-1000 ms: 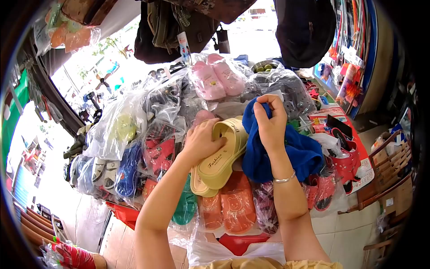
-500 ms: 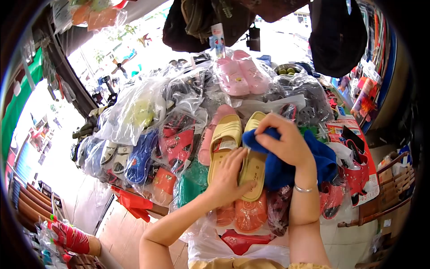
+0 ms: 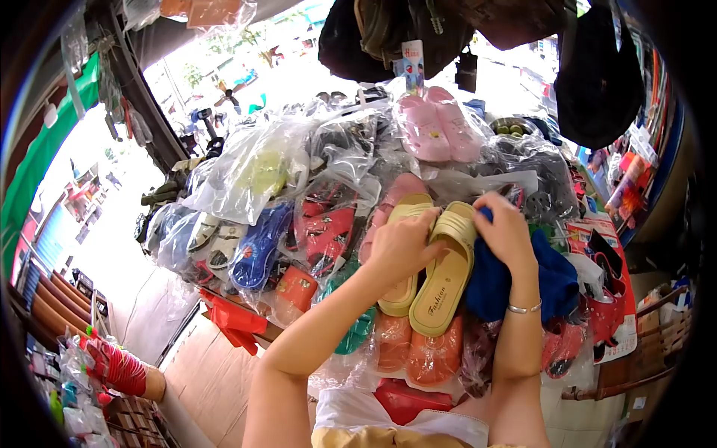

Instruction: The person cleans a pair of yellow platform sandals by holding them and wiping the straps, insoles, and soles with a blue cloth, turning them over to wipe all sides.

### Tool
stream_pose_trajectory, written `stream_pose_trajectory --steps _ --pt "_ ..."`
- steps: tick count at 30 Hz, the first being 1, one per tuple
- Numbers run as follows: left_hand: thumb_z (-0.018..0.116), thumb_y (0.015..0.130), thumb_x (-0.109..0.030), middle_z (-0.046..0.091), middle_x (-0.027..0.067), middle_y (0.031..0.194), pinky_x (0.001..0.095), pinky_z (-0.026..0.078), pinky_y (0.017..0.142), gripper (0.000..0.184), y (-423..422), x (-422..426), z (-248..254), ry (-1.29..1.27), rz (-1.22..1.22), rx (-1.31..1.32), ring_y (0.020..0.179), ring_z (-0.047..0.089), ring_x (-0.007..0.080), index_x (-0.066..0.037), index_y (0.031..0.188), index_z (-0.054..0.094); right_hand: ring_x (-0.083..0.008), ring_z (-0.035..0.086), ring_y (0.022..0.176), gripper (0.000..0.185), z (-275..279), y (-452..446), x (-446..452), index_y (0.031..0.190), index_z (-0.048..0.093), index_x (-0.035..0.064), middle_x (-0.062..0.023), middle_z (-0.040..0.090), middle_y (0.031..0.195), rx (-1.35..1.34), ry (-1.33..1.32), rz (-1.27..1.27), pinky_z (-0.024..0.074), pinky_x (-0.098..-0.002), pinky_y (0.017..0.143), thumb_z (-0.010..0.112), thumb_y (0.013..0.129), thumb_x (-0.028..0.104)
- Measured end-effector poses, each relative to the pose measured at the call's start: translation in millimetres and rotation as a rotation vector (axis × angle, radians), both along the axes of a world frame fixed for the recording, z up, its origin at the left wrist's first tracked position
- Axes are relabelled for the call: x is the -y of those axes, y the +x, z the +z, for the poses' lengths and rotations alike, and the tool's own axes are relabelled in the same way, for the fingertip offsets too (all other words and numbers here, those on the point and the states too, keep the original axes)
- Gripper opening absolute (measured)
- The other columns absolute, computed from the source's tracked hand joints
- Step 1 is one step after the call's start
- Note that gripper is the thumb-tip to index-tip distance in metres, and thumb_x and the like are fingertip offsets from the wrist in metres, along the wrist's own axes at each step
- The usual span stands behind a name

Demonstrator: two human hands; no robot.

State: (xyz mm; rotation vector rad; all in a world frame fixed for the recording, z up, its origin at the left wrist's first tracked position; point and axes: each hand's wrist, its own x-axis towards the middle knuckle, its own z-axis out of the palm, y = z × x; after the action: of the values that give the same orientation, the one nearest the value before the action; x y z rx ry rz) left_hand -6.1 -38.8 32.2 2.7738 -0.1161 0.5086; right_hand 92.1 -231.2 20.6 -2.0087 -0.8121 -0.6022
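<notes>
Two yellow slippers [image 3: 441,295] lie side by side, toes away from me, on top of bagged shoes. My left hand [image 3: 407,243] is closed over the upper part of the pair, its thumb at the strap of the right slipper. Beside that slipper's toe, my right hand [image 3: 504,228] has bent fingers, with a blue cloth [image 3: 553,276] under and around it. Whether those fingers grip the cloth or touch the slipper is hard to see. Orange slippers [image 3: 433,358] in plastic are below the yellow pair.
Bagged footwear covers the stall, including pink clogs [image 3: 441,131], blue slippers [image 3: 263,250] and red shoes [image 3: 328,231]. Dark bags [image 3: 597,82] hang overhead. A red plastic bag [image 3: 233,321] hangs at the front left edge, and a wooden rack [image 3: 653,336] stands at the right.
The yellow slippers, first held together and tilted, now lie side by side. My left hand has moved up to their straps. My right hand has lowered with the blue cloth. The view has shifted left.
</notes>
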Motion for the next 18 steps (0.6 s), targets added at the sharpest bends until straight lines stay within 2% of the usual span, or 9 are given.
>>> stream_pose_trajectory --steps 1,3,5,6,10,13,15,16,18 --pt "0.074 0.081 -0.040 0.071 0.0134 0.092 0.0430 0.054 0.074 0.063 5 4 -3 0.071 -0.009 0.033 0.088 0.068 0.0336 -0.008 0.132 0.055 -0.0346 0.065 0.093 0.009 -4 0 -2 0.095 0.061 0.0019 -0.0163 0.066 0.099 -0.064 -0.207 0.043 0.0500 -0.0375 0.080 0.062 0.090 0.010" --pt "0.072 0.082 -0.034 0.069 0.0130 0.088 0.0421 0.054 0.073 0.056 15 3 -20 0.100 -0.055 0.133 0.087 0.068 0.0321 -0.009 0.129 0.056 -0.0308 0.066 0.092 0.010 9 -10 -8 0.095 0.062 0.0013 -0.0148 0.067 0.098 -0.062 -0.191 0.143 0.0500 -0.0355 0.080 0.064 0.088 0.008" --pt "0.070 0.082 -0.029 0.068 0.0116 0.088 0.0424 0.053 0.073 0.048 20 1 -23 0.158 -0.084 0.129 0.084 0.068 0.0307 -0.010 0.124 0.058 -0.0253 0.066 0.090 0.011 32 -30 -3 0.096 0.064 0.0005 -0.0130 0.067 0.094 -0.301 -0.026 0.566 0.0497 -0.0331 0.081 0.065 0.086 0.006" --pt "0.068 0.083 -0.025 0.068 0.0111 0.088 0.0434 0.053 0.072 0.040 17 -1 -23 0.145 -0.090 0.198 0.083 0.067 0.0307 -0.010 0.119 0.060 -0.0214 0.066 0.087 0.012 36 -34 -1 0.097 0.064 -0.0010 -0.0118 0.067 0.089 -0.224 0.034 0.495 0.0495 -0.0316 0.081 0.065 0.086 0.004" --pt "0.067 0.085 -0.027 0.071 0.0102 0.096 0.0427 0.054 0.073 0.043 13 -2 -19 0.155 -0.057 0.159 0.087 0.069 0.0293 -0.013 0.125 0.061 -0.0259 0.067 0.086 0.008 29 -14 4 0.095 0.065 -0.0001 -0.0130 0.068 0.090 0.098 0.335 -0.030 0.0503 -0.0340 0.079 0.064 0.088 0.004" --pt "0.068 0.084 -0.028 0.071 0.0106 0.095 0.0431 0.055 0.073 0.040 9 3 -10 0.101 -0.051 0.133 0.087 0.069 0.0290 -0.012 0.120 0.064 -0.0263 0.067 0.087 0.008 25 -10 3 0.096 0.066 0.0005 -0.0129 0.069 0.091 0.114 0.345 -0.076 0.0503 -0.0338 0.080 0.064 0.089 0.004" --pt "0.067 0.083 -0.028 0.069 0.0115 0.085 0.0453 0.055 0.071 0.034 10 7 -6 0.195 -0.043 0.109 0.079 0.069 0.0318 -0.009 0.111 0.063 -0.0262 0.067 0.090 0.010 23 -18 -7 0.097 0.067 0.0017 -0.0124 0.069 0.094 0.086 0.299 0.091 0.0504 -0.0341 0.082 0.066 0.088 0.005" --pt "0.065 0.084 -0.028 0.069 0.0076 0.082 0.0425 0.054 0.067 0.025 11 10 -7 0.324 -0.034 0.116 0.078 0.070 0.0249 -0.013 0.103 0.066 -0.0254 0.067 0.091 0.013 26 -31 -16 0.100 0.067 0.0020 -0.0118 0.069 0.097 0.015 0.372 0.179 0.0503 -0.0340 0.083 0.067 0.087 0.005" --pt "0.065 0.084 -0.028 0.070 0.0055 0.086 0.0392 0.054 0.068 0.030 21 18 -21 0.495 -0.041 0.055 0.083 0.070 0.0229 -0.014 0.111 0.065 -0.0274 0.066 0.091 0.016 38 -56 -26 0.103 0.066 0.0024 -0.0128 0.067 0.096 0.072 0.316 0.269 0.0501 -0.0328 0.083 0.066 0.087 0.004"
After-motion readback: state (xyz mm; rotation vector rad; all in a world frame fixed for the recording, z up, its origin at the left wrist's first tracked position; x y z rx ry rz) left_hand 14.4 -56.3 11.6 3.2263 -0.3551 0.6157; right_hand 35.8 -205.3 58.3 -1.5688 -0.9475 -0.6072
